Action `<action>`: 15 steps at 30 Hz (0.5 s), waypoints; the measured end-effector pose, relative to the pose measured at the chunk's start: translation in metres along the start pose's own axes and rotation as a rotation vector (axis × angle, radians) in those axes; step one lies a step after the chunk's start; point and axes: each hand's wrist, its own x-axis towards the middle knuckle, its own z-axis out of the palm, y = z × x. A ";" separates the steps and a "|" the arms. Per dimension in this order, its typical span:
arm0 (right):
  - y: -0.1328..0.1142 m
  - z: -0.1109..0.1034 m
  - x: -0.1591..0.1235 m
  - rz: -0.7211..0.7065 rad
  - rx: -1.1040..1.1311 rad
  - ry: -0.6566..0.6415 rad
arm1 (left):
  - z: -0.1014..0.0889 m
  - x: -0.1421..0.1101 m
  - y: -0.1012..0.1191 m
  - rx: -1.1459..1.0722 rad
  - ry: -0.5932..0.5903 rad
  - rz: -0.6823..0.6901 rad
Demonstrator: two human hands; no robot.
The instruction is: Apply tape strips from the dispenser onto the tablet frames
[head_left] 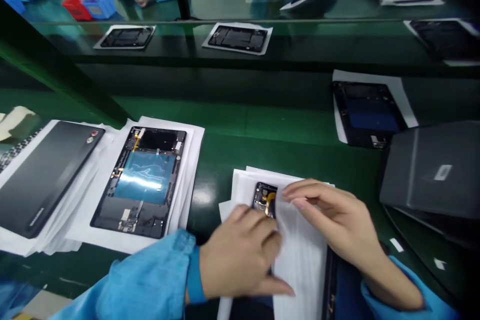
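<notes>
A white sheet point(300, 265) lies partly folded over a black opened tablet housing point(265, 195), whose upper corner shows a yellow-orange flex cable. At the sheet's upper edge my right hand point(337, 217) has its thumb and fingertips pinched on the sheet. My left hand point(240, 255), in a blue wristband, is over the housing's left side, slightly blurred. Its fingers are bent and the thumb stretches apart across the sheet; I see nothing held in it. Both hands cover much of the housing. Left of them, an open tablet point(144, 180) with a blue-filmed battery rests on white sheets.
A closed dark tablet point(48, 175) lies on stacked sheets at far left. A dark grey device point(431, 175) with a cable stands right. Another tablet housing point(369, 110) lies behind it. Tablets rest on a raised shelf point(307, 45); co-workers in blue sleeves sit beyond. A green post point(67, 70) slants at left.
</notes>
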 end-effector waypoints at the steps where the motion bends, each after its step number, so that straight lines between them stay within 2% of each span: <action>1: 0.000 -0.002 -0.001 0.007 -0.025 0.032 | 0.007 0.002 0.010 0.020 -0.011 0.048; 3: -0.005 -0.006 -0.003 -0.027 -0.109 0.041 | 0.023 0.009 0.031 0.026 -0.006 0.127; 6: -0.019 -0.008 -0.006 -0.151 -0.231 -0.063 | 0.050 0.024 0.058 -0.013 0.050 0.167; 9: -0.021 -0.002 -0.007 -0.149 -0.261 -0.153 | 0.061 0.033 0.066 -0.070 0.068 0.237; 12: -0.006 0.006 -0.009 -0.084 -0.317 -0.082 | 0.042 0.029 0.049 -0.046 0.098 0.289; 15: 0.008 0.009 -0.010 -0.082 -0.451 -0.018 | 0.010 0.021 0.013 0.078 0.119 0.111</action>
